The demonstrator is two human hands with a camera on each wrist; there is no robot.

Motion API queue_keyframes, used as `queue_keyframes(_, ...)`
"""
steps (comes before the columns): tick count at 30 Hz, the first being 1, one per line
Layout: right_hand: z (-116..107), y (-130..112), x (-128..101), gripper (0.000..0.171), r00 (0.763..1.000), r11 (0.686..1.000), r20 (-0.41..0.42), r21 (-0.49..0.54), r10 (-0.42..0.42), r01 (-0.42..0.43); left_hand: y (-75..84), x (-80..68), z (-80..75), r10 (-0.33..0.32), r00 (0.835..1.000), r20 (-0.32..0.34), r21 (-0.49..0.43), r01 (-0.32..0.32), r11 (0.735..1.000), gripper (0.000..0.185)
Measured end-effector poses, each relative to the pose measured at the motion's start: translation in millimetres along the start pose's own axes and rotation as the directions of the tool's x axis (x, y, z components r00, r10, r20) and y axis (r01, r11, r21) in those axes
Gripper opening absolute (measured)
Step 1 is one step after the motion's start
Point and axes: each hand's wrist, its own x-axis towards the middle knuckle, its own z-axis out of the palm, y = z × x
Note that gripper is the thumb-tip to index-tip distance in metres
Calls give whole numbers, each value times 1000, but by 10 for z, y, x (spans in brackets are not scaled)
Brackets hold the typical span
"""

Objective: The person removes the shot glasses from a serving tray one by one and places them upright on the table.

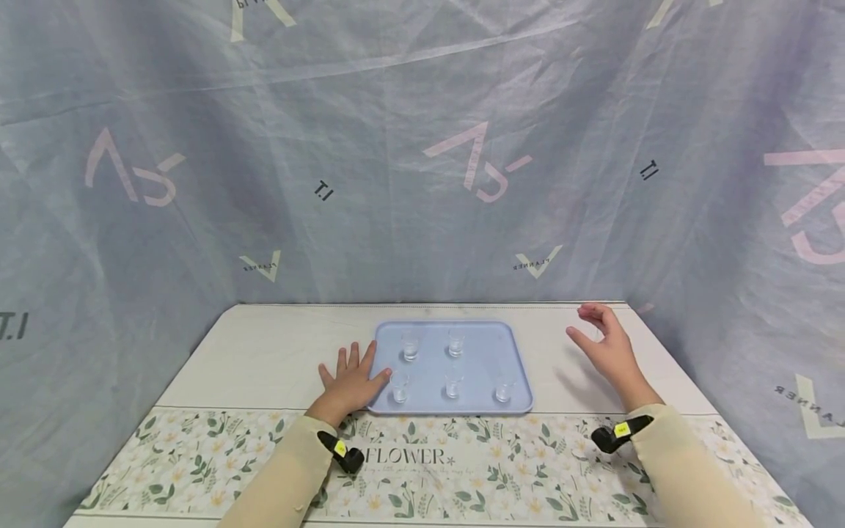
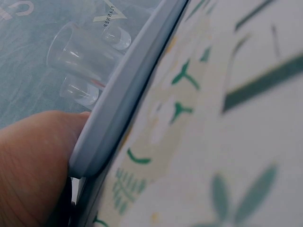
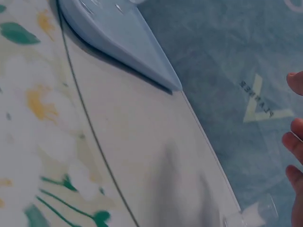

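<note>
A light blue tray [image 1: 518, 367] lies mid-table with several small clear glasses [image 1: 410, 349] standing on it. My left hand [image 1: 350, 381] lies flat on the table, its thumb against the tray's front left corner. In the left wrist view the thumb [image 2: 33, 161] presses the tray rim [image 2: 118, 109], with glasses [image 2: 80, 52] behind it. My right hand [image 1: 606, 350] hovers above the table to the right of the tray, fingers curved. A small clear glass [image 3: 253, 213] shows faintly beside its fingertips [image 3: 294, 142], seemingly held between thumb and fingers.
A floral table runner [image 1: 409, 458] printed "FLOWER" covers the front strip of the white table [image 1: 264, 345]. Blue-grey fabric sheeting [image 1: 422, 147] closes in the back and both sides. The tray corner [image 3: 156, 71] sits left of the right hand.
</note>
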Motion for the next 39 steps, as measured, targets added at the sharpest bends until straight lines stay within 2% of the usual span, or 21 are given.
queue_keyframes(2,58,-38,-29,56,1000,1000,17,20,-12,12,0,-4,7,0,1000,-1,-2,0,1000,81)
queue_keyframes(9,142,-642,-219,51,993,992,104,116,-55,43,-61,56,52,-4,1000,17,-10,4,1000,83)
queue_keyframes(10,164,-654,-231,50,992,992,115,117,-57,44,-69,66,58,-2,1000,17,-14,2,1000,83)
queue_keyframes(14,260,-659,-273,49,986,985,150,164,-72,47,-102,102,87,1,1000,16,-27,0,1000,83)
queue_keyframes(23,544,-376,-382,48,967,974,243,227,-81,25,-99,95,91,0,1000,12,-20,1,1000,84)
queue_keyframes(30,614,-392,-471,47,937,951,315,306,-149,49,-89,91,79,1,1000,15,-22,-1,1000,83)
queue_keyframes(39,688,-399,-570,55,904,934,404,357,-141,-14,-92,89,79,1,1000,12,-15,-1,1000,83)
